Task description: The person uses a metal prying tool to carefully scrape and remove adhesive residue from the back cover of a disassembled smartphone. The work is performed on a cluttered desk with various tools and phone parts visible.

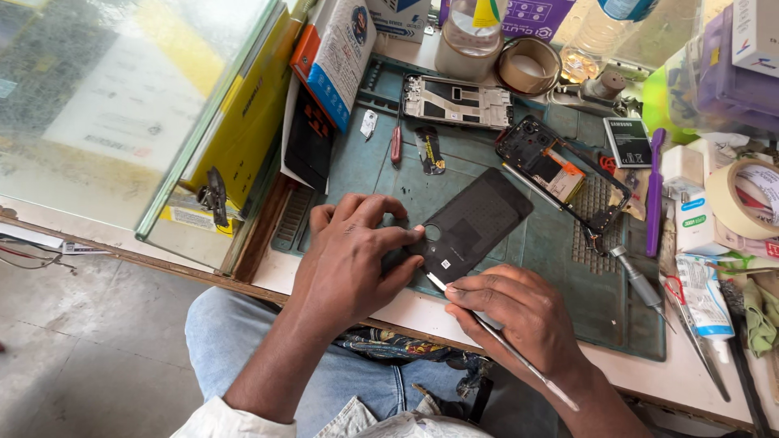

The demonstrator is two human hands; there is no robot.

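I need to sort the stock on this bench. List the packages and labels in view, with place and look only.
Yellow box: upright at left, beside the glass.
White pouch: top centre, leaning, with orange and blue print.
Purple box: top edge, flat.
Battery: right of the mat, black with a white label.
White tube: right side, lying flat, with blue print.
Small sticker: white, on the black back cover.
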